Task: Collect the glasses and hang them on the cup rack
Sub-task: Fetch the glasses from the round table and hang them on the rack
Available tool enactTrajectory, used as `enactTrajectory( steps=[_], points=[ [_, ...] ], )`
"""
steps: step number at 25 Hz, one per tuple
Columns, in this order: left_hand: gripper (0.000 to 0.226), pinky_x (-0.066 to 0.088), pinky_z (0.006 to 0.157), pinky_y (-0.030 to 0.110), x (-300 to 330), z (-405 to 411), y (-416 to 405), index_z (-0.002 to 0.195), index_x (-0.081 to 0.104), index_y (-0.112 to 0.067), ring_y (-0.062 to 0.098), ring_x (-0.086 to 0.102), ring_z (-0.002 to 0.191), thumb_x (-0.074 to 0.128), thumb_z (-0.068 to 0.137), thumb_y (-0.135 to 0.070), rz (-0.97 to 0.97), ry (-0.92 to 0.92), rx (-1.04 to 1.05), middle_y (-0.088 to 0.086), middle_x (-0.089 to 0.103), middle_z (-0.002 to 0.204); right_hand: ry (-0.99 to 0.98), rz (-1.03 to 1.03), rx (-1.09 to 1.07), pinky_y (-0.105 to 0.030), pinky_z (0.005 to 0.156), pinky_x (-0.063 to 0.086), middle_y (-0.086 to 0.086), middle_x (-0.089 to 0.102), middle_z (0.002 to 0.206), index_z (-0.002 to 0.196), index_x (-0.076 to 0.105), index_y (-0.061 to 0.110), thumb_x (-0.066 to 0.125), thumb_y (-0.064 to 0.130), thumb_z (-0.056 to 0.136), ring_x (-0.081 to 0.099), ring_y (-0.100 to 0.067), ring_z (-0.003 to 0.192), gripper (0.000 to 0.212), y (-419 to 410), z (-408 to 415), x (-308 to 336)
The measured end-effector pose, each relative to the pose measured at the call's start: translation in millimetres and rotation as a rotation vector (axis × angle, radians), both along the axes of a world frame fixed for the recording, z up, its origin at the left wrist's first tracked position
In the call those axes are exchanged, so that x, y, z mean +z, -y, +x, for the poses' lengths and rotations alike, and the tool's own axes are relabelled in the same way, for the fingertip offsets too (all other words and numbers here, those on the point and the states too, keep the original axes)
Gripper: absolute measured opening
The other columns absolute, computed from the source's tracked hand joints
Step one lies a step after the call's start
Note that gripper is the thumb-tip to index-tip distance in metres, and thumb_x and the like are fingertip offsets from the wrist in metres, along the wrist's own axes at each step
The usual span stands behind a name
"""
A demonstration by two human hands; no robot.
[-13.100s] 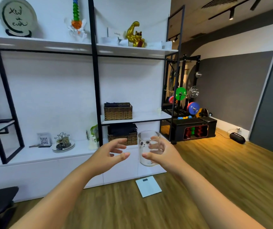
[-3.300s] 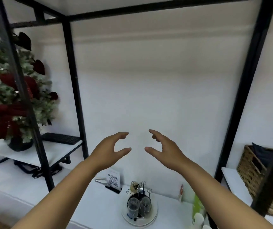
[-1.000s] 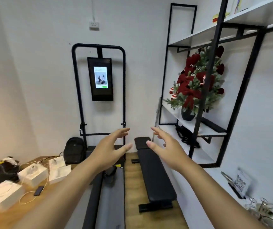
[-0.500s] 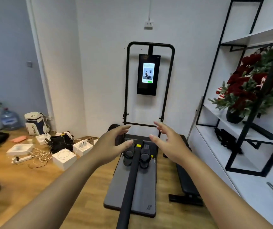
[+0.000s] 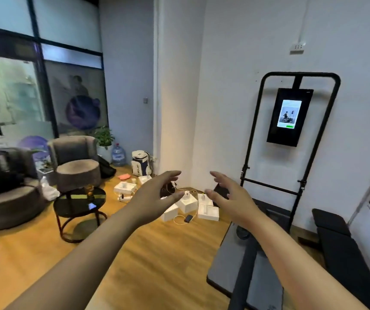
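Both arms reach out in front of me at chest height. My left hand [image 5: 157, 193] holds nothing, its fingers spread and slightly curled. My right hand [image 5: 231, 195] is also bare, fingers apart. On a round black side table [image 5: 67, 204] at the left stands a small amber-tinted glass [image 5: 89, 190], well beyond both hands. The cup rack is out of view.
Two grey armchairs [image 5: 74, 162] sit by the window at left. White boxes and cables [image 5: 188, 204] litter the wooden floor ahead. A treadmill with a screen [image 5: 289, 115] stands at right, a black bench [image 5: 340, 242] beside it. A water jug [image 5: 118, 154] and a backpack [image 5: 141, 163] rest against the wall.
My view has swung further left, from the shelf past the treadmill to the seating corner. Both hands stay empty and held out in front.
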State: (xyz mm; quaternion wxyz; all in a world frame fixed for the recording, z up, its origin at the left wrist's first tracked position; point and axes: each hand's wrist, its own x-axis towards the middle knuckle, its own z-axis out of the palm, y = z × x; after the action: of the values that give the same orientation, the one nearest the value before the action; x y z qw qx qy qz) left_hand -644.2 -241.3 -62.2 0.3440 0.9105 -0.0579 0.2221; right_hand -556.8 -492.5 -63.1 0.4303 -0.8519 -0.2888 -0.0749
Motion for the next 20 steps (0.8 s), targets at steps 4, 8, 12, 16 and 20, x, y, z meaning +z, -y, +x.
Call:
enactTrajectory(
  steps=[4, 8, 12, 16, 20],
  points=[
    [0.064, 0.045, 0.109, 0.030, 8, -35, -64, 0.154, 0.043, -0.041, 0.004, 0.051, 0.134, 0.068, 0.096, -0.052, 0.009, 0.004, 0.160, -0.015, 0.057, 0.149, 0.001, -0.003, 0.163, -0.039, 0.112, 0.044, 0.009, 0.050, 0.158, 0.152, 0.043, 0.050, 0.065, 0.060, 0.096, 0.047, -0.014, 0.141, 0.061, -87, -1, 3],
    [0.064, 0.046, 0.114, 0.043, 7, -47, -109, 0.155, 0.044, -0.036, 0.008, 0.051, 0.138, 0.069, 0.097, -0.048, 0.036, -0.031, 0.256, -0.011, 0.057, 0.150, 0.011, 0.021, 0.295, -0.032, 0.102, 0.040, 0.009, 0.050, 0.159, 0.153, 0.044, 0.048, 0.065, 0.057, 0.097, 0.048, -0.014, 0.140, 0.060, -163, 15, -7],
    [0.062, 0.045, 0.112, 0.035, 4, -31, -148, 0.154, 0.045, -0.033, 0.008, 0.051, 0.136, 0.069, 0.097, -0.043, 0.060, -0.027, 0.344, -0.009, 0.058, 0.147, -0.008, 0.043, 0.408, -0.040, 0.111, 0.042, 0.009, 0.047, 0.162, 0.153, 0.045, 0.050, 0.064, 0.061, 0.095, 0.044, -0.018, 0.147, 0.062, -225, 47, -20],
    [0.063, 0.046, 0.112, 0.037, 3, -4, -182, 0.154, 0.047, -0.032, 0.009, 0.052, 0.136, 0.070, 0.097, -0.043, 0.052, -0.037, 0.412, -0.009, 0.059, 0.146, -0.018, 0.015, 0.475, -0.034, 0.103, 0.044, 0.010, 0.047, 0.162, 0.153, 0.042, 0.053, 0.063, 0.064, 0.095, 0.045, -0.016, 0.146, 0.063, -273, 90, -19],
    [0.061, 0.047, 0.112, 0.038, 2, 24, -229, 0.152, 0.049, -0.033, 0.007, 0.053, 0.135, 0.070, 0.096, -0.045, 0.025, -0.026, 0.482, -0.010, 0.060, 0.144, 0.003, -0.019, 0.517, -0.033, 0.098, 0.043, 0.008, 0.048, 0.161, 0.155, 0.041, 0.050, 0.060, 0.067, 0.093, 0.047, -0.018, 0.144, 0.067, -320, 136, -14]
  ],
)
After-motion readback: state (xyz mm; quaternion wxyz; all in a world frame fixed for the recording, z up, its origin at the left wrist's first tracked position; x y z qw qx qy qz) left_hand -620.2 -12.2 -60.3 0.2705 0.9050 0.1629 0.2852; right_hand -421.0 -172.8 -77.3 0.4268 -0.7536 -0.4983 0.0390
